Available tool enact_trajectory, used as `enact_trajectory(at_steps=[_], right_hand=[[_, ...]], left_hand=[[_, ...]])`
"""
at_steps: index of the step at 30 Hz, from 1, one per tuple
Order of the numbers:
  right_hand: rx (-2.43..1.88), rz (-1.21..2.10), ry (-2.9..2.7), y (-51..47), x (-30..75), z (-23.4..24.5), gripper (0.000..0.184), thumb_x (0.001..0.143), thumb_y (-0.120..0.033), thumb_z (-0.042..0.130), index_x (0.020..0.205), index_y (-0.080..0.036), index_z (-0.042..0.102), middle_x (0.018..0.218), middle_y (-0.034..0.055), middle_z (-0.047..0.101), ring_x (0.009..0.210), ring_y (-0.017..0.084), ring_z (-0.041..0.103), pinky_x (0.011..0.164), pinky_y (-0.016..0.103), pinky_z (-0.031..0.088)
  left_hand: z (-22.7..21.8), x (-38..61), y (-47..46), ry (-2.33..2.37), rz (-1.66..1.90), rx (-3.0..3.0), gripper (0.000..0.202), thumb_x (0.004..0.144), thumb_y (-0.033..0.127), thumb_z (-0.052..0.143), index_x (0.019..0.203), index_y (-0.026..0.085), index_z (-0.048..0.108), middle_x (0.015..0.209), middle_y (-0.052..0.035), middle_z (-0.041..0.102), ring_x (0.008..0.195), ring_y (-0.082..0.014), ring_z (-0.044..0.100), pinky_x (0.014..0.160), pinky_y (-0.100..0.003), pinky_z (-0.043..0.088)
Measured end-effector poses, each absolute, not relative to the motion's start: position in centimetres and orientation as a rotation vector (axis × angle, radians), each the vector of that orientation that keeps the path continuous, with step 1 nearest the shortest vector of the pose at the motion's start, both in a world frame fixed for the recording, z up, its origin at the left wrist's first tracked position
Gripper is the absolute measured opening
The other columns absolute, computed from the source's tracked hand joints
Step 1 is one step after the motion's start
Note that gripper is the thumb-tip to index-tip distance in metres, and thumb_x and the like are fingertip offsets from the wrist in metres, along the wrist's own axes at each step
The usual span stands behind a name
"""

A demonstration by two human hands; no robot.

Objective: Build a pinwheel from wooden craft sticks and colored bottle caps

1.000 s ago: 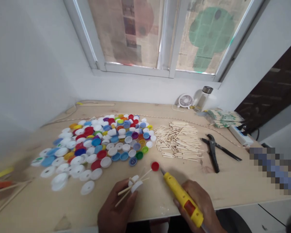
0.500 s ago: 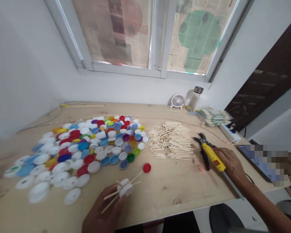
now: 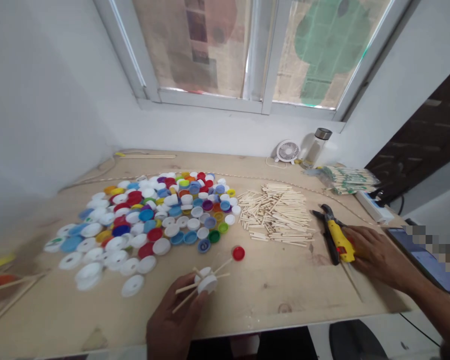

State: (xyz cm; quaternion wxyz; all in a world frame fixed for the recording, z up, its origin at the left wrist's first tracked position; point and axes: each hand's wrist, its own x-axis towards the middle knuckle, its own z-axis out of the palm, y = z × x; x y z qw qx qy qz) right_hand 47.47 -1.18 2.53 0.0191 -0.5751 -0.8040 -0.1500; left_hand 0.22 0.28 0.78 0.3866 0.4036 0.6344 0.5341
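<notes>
My left hand point(image 3: 178, 310) is closed around two white bottle caps point(image 3: 207, 284) that lie face to face. Several thin wooden sticks point(image 3: 186, 288) poke out from them on different sides. At the end of one stick, a red bottle cap point(image 3: 239, 253) is in view; whether they are joined I cannot tell. On the right, my right hand point(image 3: 375, 255) is closed at the handle side of a yellow glue gun point(image 3: 339, 240), its fingers partly hidden behind it. The gun rests low at the tabletop beside dark-handled pliers point(image 3: 331, 242), with a glue stick point(image 3: 352, 284) trailing from its rear.
Loose coloured bottle caps point(image 3: 146, 215) spread over the left of the wooden table point(image 3: 262, 310). A pile of short wooden sticks point(image 3: 281, 215) lies mid-table. Behind stand a small fan point(image 3: 288, 151), a bottle point(image 3: 317, 147), bagged sticks point(image 3: 348, 179), a power strip point(image 3: 373, 206) and a phone point(image 3: 416, 255).
The whole view has shifted, bringing more of the table's left side into sight. My right hand has lowered the glue gun, and its glue stick now lies nearer the tabletop. My left hand keeps its hold.
</notes>
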Motion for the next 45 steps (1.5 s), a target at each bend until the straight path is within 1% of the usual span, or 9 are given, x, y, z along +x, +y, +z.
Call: enact_trajectory(at_steps=[2, 5, 10, 13, 18, 23, 31, 37, 45], right_hand=[[-1.789, -0.507, -2.462, -1.7, 47.5, 3.0, 0.051, 0.083, -0.036, 0.057, 0.13, -0.019, 0.049, 0.127, 0.0157, 0.057, 0.112, 0.032, 0.055, 0.09, 0.045, 0.044], [-1.804, -0.569, -2.234, -2.5, 45.1, 4.0, 0.046, 0.088, -0.036, 0.051, 0.13, -0.018, 0.05, 0.121, 0.0152, 0.061, 0.109, 0.033, 0.057, 0.091, 0.048, 0.044], [-1.613, -0.17, -2.128, -1.6, 33.8, 4.2, 0.037, 0.09, -0.029, 0.052, 0.126, -0.024, 0.051, 0.117, 0.0104, 0.064, 0.107, 0.025, 0.061, 0.087, 0.038, 0.052], [-1.494, 0.081, -2.211, 0.5, 26.6, 3.5, 0.036, 0.09, -0.028, 0.053, 0.126, -0.024, 0.051, 0.122, 0.0095, 0.063, 0.113, 0.024, 0.059, 0.092, 0.041, 0.05], [-1.417, 0.232, -2.266, 3.8, 20.0, 2.5, 0.032, 0.086, -0.024, 0.059, 0.117, -0.02, 0.056, 0.115, 0.0105, 0.065, 0.105, 0.024, 0.061, 0.088, 0.04, 0.052], [-1.465, 0.273, -2.252, 4.8, 18.7, 2.0, 0.024, 0.085, -0.017, 0.058, 0.109, -0.019, 0.06, 0.106, 0.0127, 0.065, 0.097, 0.027, 0.06, 0.082, 0.043, 0.051], [-1.448, 0.544, -2.079, 4.6, 21.2, 3.3, 0.019, 0.082, -0.015, 0.059, 0.099, -0.021, 0.058, 0.09, 0.0022, 0.067, 0.08, 0.016, 0.062, 0.072, 0.029, 0.051], [-1.354, 0.749, -1.97, 4.1, 21.2, 5.5, 0.019, 0.08, -0.019, 0.064, 0.098, -0.023, 0.061, 0.095, 0.0004, 0.067, 0.086, 0.015, 0.06, 0.078, 0.03, 0.048], [-1.273, 0.839, -1.99, 4.5, 19.9, 6.0, 0.025, 0.077, -0.015, 0.065, 0.1, -0.024, 0.062, 0.099, 0.0012, 0.067, 0.09, 0.017, 0.06, 0.081, 0.032, 0.047]], left_hand=[[0.8, 0.1, 0.4, 1.612, 1.343, 1.021, 0.047, 0.057, 0.059, 0.074, 0.087, 0.023, 0.068, 0.086, -0.0027, 0.077, 0.079, -0.0261, 0.073, 0.069, -0.03, 0.06], [0.8, 0.1, 0.5, 1.588, 1.355, 0.981, 0.046, 0.056, 0.057, 0.076, 0.086, 0.022, 0.069, 0.085, -0.0025, 0.077, 0.078, -0.0257, 0.073, 0.069, -0.029, 0.06], [1.0, 0.5, 0.4, 1.529, 1.386, 0.961, 0.049, 0.057, 0.059, 0.075, 0.088, 0.022, 0.068, 0.085, -0.0029, 0.077, 0.079, -0.0245, 0.073, 0.071, -0.028, 0.06], [1.0, 0.5, 0.3, 1.522, 1.388, 0.982, 0.049, 0.058, 0.06, 0.074, 0.088, 0.021, 0.067, 0.088, -0.0041, 0.077, 0.08, -0.0252, 0.073, 0.072, -0.03, 0.06], [0.8, 0.2, 0.3, 1.534, 1.367, 1.029, 0.052, 0.062, 0.064, 0.069, 0.089, 0.02, 0.067, 0.088, -0.0052, 0.077, 0.08, -0.0258, 0.073, 0.073, -0.032, 0.061], [0.7, 0.0, 0.4, 1.492, 1.353, 1.042, 0.046, 0.063, 0.059, 0.071, 0.089, 0.021, 0.068, 0.085, -0.0033, 0.077, 0.079, -0.0238, 0.073, 0.072, -0.03, 0.06], [0.7, -0.2, 0.6, 1.463, 1.334, 1.076, 0.037, 0.064, 0.051, 0.072, 0.085, 0.022, 0.068, 0.083, -0.0023, 0.076, 0.076, -0.0221, 0.073, 0.069, -0.028, 0.059], [0.8, -0.1, 0.6, 1.428, 1.324, 1.05, 0.029, 0.064, 0.043, 0.074, 0.083, 0.023, 0.067, 0.084, -0.0007, 0.076, 0.077, -0.0203, 0.072, 0.07, -0.025, 0.058], [0.7, -0.2, 0.7, 1.454, 1.284, 1.12, 0.032, 0.065, 0.048, 0.071, 0.083, 0.022, 0.067, 0.083, -0.0006, 0.075, 0.076, -0.0206, 0.072, 0.074, -0.028, 0.058]])
